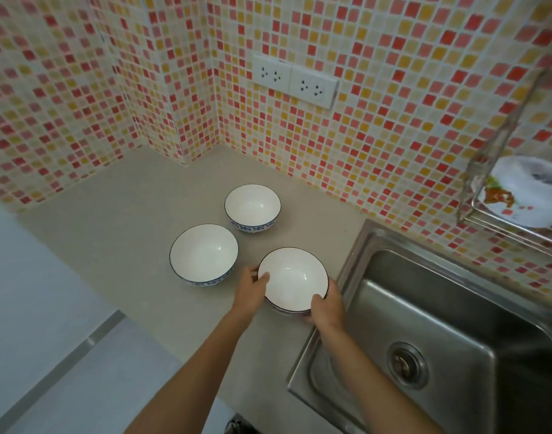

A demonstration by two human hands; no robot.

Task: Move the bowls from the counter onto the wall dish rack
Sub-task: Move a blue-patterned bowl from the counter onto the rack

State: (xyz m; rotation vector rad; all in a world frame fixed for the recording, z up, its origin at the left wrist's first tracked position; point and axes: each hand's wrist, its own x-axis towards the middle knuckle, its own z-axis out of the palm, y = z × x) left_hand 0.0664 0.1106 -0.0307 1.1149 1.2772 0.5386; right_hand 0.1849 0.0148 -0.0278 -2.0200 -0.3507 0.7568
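Three white bowls with dark rims and blue patterned outsides are on the beige counter [118, 227]. The nearest bowl [291, 278] is gripped from both sides: my left hand [252, 291] holds its left rim with the thumb inside, and my right hand [326, 308] holds its near right side. A second bowl [203, 253] stands to the left and a third bowl [252, 205] stands farther back. The wall dish rack [500, 170] of metal wire hangs at the right, above the sink, with a white upside-down bowl [525, 189] in it.
A steel sink [456, 324] with a drain lies right of the bowls. Two white wall sockets [295, 81] sit on the mosaic tile wall behind the counter. The counter's front edge runs along the lower left.
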